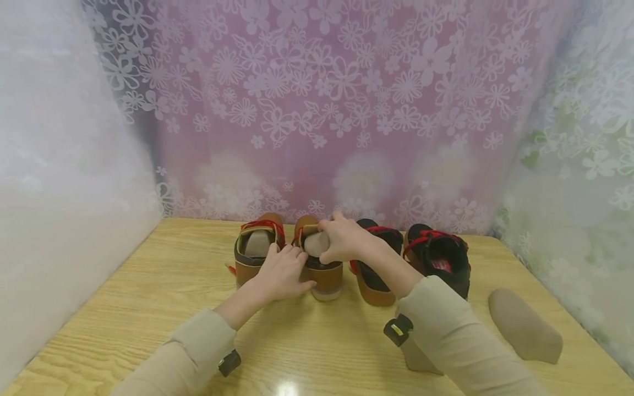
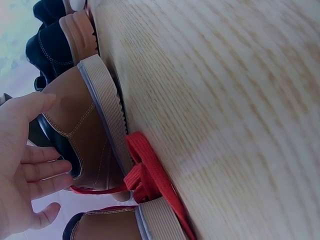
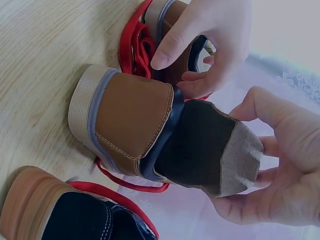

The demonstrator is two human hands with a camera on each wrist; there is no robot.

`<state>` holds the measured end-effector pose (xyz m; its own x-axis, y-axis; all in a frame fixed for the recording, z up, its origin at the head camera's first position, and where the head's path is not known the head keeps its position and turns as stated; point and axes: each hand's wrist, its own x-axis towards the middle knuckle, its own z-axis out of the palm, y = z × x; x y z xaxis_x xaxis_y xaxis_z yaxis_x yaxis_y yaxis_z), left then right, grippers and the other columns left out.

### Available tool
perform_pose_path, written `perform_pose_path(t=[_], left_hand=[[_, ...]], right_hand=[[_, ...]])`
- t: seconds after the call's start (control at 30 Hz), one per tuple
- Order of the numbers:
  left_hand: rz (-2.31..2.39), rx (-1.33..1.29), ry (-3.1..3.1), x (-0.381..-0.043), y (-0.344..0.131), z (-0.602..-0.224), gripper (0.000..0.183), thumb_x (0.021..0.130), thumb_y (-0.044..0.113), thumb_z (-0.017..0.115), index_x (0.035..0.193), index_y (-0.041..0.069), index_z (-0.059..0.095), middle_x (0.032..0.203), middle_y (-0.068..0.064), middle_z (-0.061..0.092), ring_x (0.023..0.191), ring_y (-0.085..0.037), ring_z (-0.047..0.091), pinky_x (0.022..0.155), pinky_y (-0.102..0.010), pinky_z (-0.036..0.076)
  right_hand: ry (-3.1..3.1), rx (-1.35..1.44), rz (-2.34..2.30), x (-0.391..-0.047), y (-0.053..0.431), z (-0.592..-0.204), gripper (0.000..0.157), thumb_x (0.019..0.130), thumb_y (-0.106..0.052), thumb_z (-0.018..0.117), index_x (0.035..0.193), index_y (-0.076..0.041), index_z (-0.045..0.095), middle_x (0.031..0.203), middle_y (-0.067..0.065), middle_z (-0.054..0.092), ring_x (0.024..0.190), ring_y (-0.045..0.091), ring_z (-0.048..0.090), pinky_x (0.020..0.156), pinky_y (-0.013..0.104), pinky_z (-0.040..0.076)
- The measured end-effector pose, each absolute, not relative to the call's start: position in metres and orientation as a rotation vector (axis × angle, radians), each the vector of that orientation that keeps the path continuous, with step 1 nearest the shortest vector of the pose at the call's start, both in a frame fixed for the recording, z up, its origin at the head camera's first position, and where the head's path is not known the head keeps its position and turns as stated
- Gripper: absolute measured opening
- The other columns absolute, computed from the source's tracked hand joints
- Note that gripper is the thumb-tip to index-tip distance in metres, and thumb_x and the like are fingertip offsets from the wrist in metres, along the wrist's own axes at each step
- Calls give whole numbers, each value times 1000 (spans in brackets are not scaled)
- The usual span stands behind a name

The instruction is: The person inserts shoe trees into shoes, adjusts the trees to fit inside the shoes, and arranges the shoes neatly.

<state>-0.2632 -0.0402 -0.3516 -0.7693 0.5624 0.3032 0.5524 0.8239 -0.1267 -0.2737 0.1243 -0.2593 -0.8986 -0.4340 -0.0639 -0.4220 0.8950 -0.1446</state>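
Observation:
Two brown shoes with red laces stand side by side, heels toward me. My right hand (image 1: 346, 239) grips the end of an insole (image 3: 200, 150), dark underneath with a grey-beige tip, which sits partly inside the right brown shoe (image 3: 132, 120). My left hand (image 1: 284, 272) is at the near left side of that same shoe, fingers loosely spread by its collar and thumb near the heel. In the left brown shoe (image 1: 250, 270), a beige insole (image 1: 258, 243) shows through the opening.
Two black shoes with red laces stand to the right, one (image 1: 376, 280) partly behind my right forearm, the other (image 1: 460, 267) beyond it. One beige insole (image 1: 525, 325) lies at the table's right; another (image 1: 418, 357) lies under my right sleeve. A patterned curtain (image 1: 322, 110) hangs behind.

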Motion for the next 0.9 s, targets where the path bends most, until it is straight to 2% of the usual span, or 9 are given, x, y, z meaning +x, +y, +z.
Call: perform_pose_path(t=[0.7, 0.9], left_hand=[[15, -886, -2596, -263, -44, -354, 49, 75, 53, 67, 95, 8, 62, 91, -4, 60, 82, -21, 51, 72, -41, 32], [22, -886, -2631, -263, -44, -353, 54, 76, 57, 64, 100, 9, 62, 95, -4, 61, 86, -22, 51, 74, -44, 33]], right_hand=[[3006, -611, -173, -285, 113, -270, 60, 77, -30, 73, 129, -9, 51, 124, 16, 43, 102, 38, 49, 80, 45, 44], [3018, -602, -158, -289, 109, -273, 61, 77, -30, 72, 130, -10, 50, 124, 16, 44, 103, 38, 49, 82, 46, 44]])
